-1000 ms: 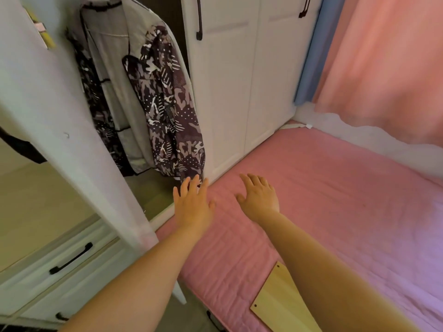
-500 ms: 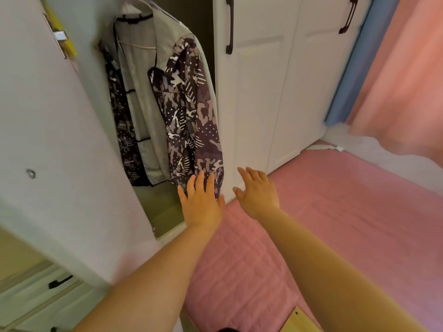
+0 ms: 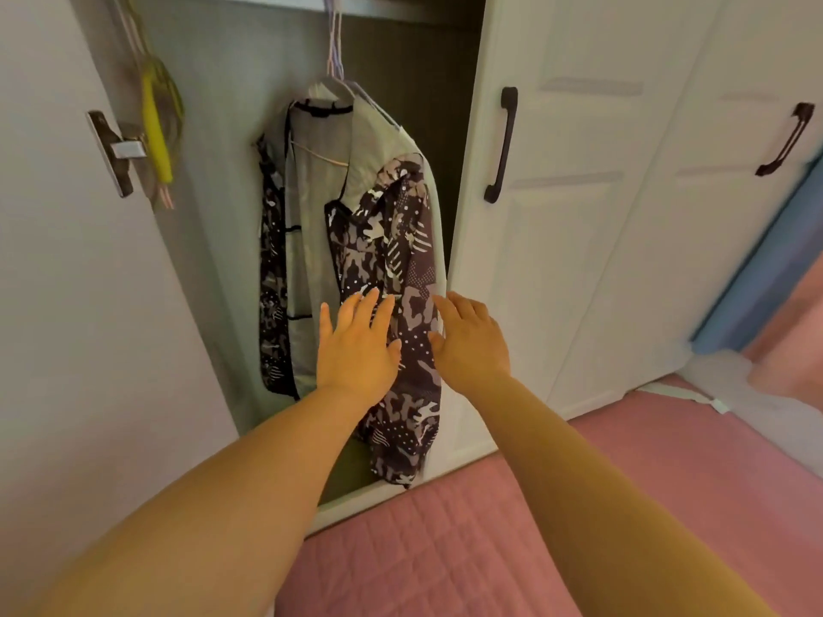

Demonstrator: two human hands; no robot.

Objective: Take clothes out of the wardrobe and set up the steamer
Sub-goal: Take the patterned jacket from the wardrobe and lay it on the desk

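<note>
I see a pink quilted bed cover (image 3: 668, 505) filling the lower right, its stitched squares running right up against the white wardrobe base (image 3: 356, 501). A small white strap or tag (image 3: 712, 400) lies at its far edge, near the closed wardrobe doors. Inside the open compartment, the dark wardrobe floor (image 3: 352, 465) shows under the hem of a hanging dark camouflage-patterned garment (image 3: 401, 260); I cannot tell whether they touch.

The white wardrobe (image 3: 556, 242) occupies the far wall; its left door (image 3: 67, 305) stands open, exposing a dark interior. Two closed doors to the right carry dark handles (image 3: 501, 144). A pink quilted bed (image 3: 645, 505) abuts its base. Blue and pink curtains (image 3: 775, 269) hang further right.
</note>
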